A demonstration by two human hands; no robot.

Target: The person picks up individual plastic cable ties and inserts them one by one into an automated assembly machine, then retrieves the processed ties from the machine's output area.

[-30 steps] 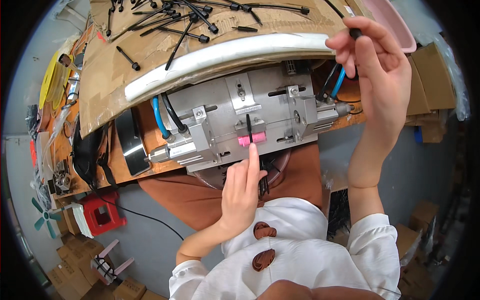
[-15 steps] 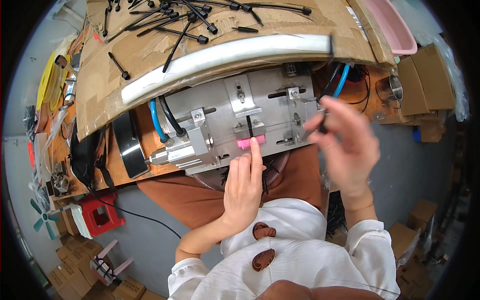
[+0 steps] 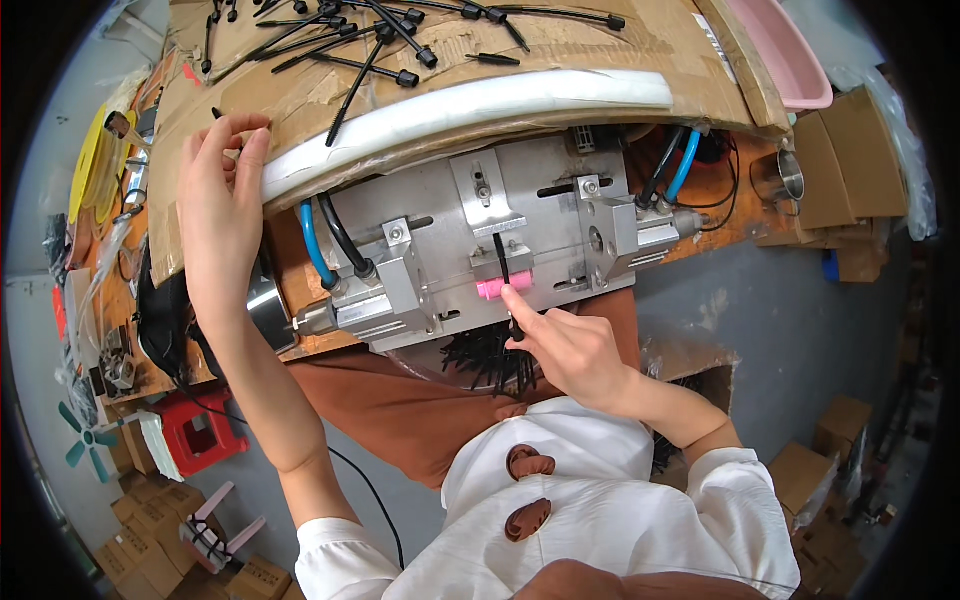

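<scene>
My left hand (image 3: pixel 222 200) is over the left part of the cardboard, fingers curled around a short black threaded rod; only the rod's tip (image 3: pixel 217 113) shows. My right hand (image 3: pixel 580 355) is at the middle of a metal clamping fixture (image 3: pixel 440 195). Its index fingertip presses a slim black rod (image 3: pixel 501 256) at a pink block (image 3: pixel 490 289), while the thumb and other fingers are closed near the rod's dark lower end. The rod's upper end lies under the central metal bracket (image 3: pixel 484 195). Part of the rod is hidden by my finger.
Several black rods with knobs (image 3: pixel 400 40) lie on the cardboard (image 3: pixel 560 50), behind a white padded strip (image 3: pixel 480 105). Blue hoses (image 3: pixel 686 160) run to the cylinders on both sides. Black pieces (image 3: pixel 490 355) sit in a tray on my lap. A metal cup (image 3: pixel 780 178) stands at right.
My left hand has left the pink block and moved up and left to the rod on the cardboard. My right hand has come from the right side of the fixture to the pink block.
</scene>
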